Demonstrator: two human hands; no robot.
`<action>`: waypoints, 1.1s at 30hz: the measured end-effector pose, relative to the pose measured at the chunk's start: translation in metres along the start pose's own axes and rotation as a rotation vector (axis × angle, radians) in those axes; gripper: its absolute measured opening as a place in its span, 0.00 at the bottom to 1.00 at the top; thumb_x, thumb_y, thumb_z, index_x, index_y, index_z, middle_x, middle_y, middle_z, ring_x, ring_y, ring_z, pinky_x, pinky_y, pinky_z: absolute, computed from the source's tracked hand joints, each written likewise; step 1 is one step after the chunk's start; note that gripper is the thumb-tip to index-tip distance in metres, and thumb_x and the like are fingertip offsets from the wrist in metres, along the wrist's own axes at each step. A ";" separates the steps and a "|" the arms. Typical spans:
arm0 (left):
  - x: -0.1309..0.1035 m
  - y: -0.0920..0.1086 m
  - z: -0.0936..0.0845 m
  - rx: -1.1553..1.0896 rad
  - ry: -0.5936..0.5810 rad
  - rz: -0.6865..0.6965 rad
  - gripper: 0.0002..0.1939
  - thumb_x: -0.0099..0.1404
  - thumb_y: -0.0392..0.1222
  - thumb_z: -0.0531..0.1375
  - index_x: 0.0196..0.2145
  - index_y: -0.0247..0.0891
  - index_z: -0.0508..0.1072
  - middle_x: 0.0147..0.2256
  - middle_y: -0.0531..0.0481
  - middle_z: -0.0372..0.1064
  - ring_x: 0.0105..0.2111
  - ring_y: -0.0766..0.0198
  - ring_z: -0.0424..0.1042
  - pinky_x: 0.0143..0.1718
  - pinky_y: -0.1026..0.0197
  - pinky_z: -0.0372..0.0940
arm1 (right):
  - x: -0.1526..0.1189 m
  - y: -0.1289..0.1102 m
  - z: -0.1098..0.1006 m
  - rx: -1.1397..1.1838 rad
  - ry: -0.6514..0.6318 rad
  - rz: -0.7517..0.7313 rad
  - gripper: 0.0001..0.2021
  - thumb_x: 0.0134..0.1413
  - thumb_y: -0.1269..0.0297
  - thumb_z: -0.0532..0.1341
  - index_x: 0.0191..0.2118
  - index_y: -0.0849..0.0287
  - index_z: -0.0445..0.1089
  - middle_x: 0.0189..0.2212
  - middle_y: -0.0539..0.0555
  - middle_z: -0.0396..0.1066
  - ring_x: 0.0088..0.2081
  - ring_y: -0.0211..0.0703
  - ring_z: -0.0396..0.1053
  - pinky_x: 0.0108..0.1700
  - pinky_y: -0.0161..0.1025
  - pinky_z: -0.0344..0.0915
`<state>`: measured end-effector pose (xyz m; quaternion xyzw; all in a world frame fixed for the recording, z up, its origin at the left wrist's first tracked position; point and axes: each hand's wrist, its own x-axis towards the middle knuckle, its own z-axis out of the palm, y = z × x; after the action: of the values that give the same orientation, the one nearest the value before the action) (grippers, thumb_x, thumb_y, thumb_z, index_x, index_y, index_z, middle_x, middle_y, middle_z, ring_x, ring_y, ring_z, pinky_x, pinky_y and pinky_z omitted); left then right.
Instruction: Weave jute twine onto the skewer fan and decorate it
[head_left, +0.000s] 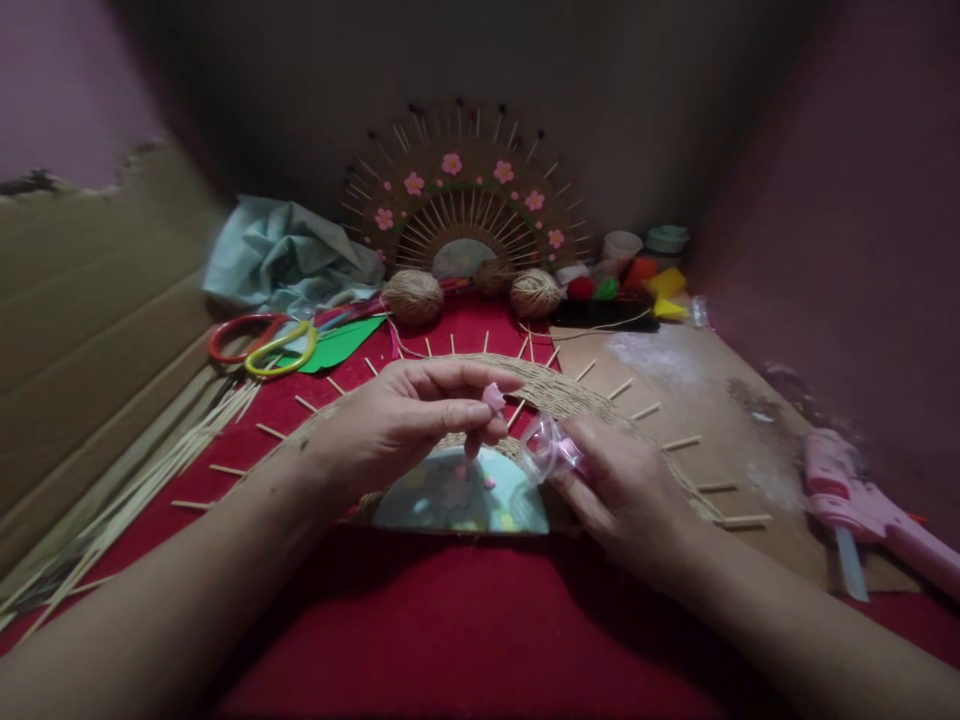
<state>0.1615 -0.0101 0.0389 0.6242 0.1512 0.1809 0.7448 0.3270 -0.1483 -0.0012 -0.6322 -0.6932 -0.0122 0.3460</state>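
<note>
Between the thumb and fingers of my left hand is a small pink piece. My right hand grips a crumpled clear plastic wrapper with something pink inside. Both hands are above a fan-shaped piece wound with twine, with thin sticks poking out around its edge. At its centre lies a pale blue half-circle with small pink bits on it.
A finished-looking fan with pink flowers stands behind twine balls. Scissors, loose sticks and a blue cloth are left. A pink glue gun lies right, on cardboard; coloured lumps are behind.
</note>
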 end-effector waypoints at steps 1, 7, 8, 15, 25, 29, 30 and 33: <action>0.000 -0.001 -0.001 -0.022 -0.004 0.003 0.11 0.58 0.33 0.62 0.40 0.40 0.77 0.28 0.51 0.71 0.27 0.67 0.69 0.27 0.66 0.67 | 0.000 0.000 0.000 0.004 -0.003 -0.001 0.04 0.54 0.71 0.54 0.29 0.62 0.65 0.24 0.52 0.66 0.24 0.37 0.61 0.27 0.35 0.57; 0.000 -0.003 -0.005 -0.107 -0.007 -0.005 0.10 0.60 0.32 0.60 0.39 0.37 0.76 0.27 0.49 0.70 0.28 0.66 0.70 0.28 0.62 0.70 | -0.001 -0.001 -0.001 -0.008 -0.020 0.011 0.05 0.55 0.70 0.54 0.31 0.63 0.66 0.24 0.52 0.66 0.24 0.37 0.61 0.26 0.35 0.56; 0.000 -0.002 -0.005 -0.116 -0.003 0.002 0.11 0.60 0.32 0.60 0.41 0.37 0.76 0.28 0.50 0.70 0.28 0.66 0.70 0.28 0.63 0.70 | -0.001 -0.001 -0.001 -0.010 -0.022 0.014 0.05 0.55 0.70 0.54 0.31 0.63 0.66 0.24 0.52 0.66 0.24 0.37 0.61 0.26 0.35 0.56; 0.001 0.000 -0.004 -0.146 -0.021 0.032 0.10 0.59 0.29 0.58 0.37 0.35 0.77 0.26 0.50 0.71 0.27 0.68 0.71 0.28 0.67 0.69 | 0.001 0.000 0.000 0.003 -0.021 0.017 0.06 0.55 0.70 0.53 0.30 0.63 0.65 0.24 0.52 0.65 0.23 0.36 0.60 0.26 0.35 0.56; 0.000 0.004 -0.001 -0.157 0.003 -0.040 0.03 0.62 0.34 0.60 0.35 0.35 0.73 0.25 0.48 0.74 0.22 0.65 0.73 0.19 0.68 0.68 | 0.000 0.000 -0.001 0.015 -0.018 0.009 0.06 0.55 0.69 0.53 0.30 0.61 0.64 0.24 0.52 0.66 0.24 0.36 0.60 0.27 0.35 0.56; 0.000 0.002 -0.003 -0.161 0.058 -0.048 0.03 0.60 0.39 0.61 0.32 0.37 0.71 0.21 0.51 0.72 0.17 0.67 0.69 0.13 0.70 0.63 | 0.000 0.000 -0.001 0.022 -0.007 -0.005 0.06 0.57 0.69 0.52 0.30 0.60 0.64 0.23 0.51 0.65 0.24 0.36 0.60 0.27 0.35 0.56; 0.001 0.002 -0.003 -0.159 0.073 -0.036 0.04 0.60 0.40 0.62 0.31 0.37 0.71 0.21 0.52 0.72 0.17 0.67 0.69 0.13 0.70 0.63 | 0.000 0.000 -0.001 0.021 0.001 -0.010 0.06 0.56 0.69 0.52 0.30 0.60 0.64 0.23 0.51 0.65 0.24 0.36 0.60 0.26 0.35 0.56; 0.002 0.001 -0.003 -0.169 0.106 0.031 0.07 0.58 0.39 0.63 0.27 0.34 0.71 0.21 0.53 0.70 0.18 0.70 0.67 0.15 0.70 0.64 | 0.000 0.000 -0.001 0.009 0.019 -0.022 0.05 0.55 0.70 0.53 0.30 0.60 0.64 0.23 0.51 0.65 0.24 0.36 0.60 0.26 0.34 0.55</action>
<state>0.1621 -0.0065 0.0393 0.5511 0.1651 0.2373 0.7828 0.3278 -0.1488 -0.0005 -0.6228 -0.6968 -0.0192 0.3552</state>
